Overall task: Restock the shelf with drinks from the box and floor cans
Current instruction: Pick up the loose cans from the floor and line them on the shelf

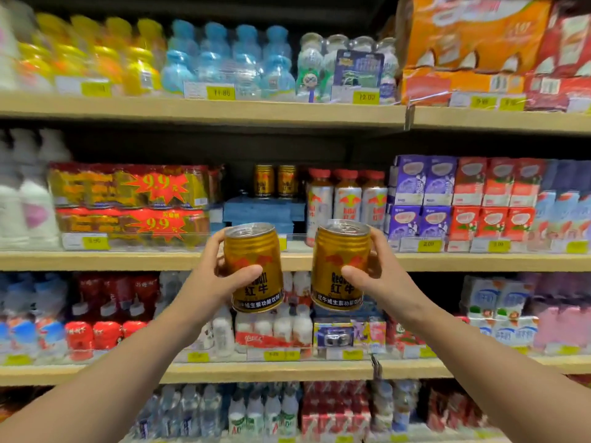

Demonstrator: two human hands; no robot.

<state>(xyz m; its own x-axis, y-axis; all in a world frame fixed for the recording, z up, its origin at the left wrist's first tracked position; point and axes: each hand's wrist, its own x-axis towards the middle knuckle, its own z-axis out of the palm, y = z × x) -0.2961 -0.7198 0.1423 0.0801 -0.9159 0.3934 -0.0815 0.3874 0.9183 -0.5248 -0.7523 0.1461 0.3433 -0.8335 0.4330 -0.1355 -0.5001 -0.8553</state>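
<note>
Shelving step in hand: left hand point(220, 276) grasping can point(256, 266), right hand point(367, 270) grasping second can point(339, 265), both raised near shelf point(128, 260); next, setting them into gap before far cans point(275, 181)

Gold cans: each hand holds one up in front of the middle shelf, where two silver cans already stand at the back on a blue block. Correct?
Not quite. The head view shows the two cans at the back are gold, like the held ones, not silver. The left hand and right hand each hold a gold can before the middle shelf.
</note>
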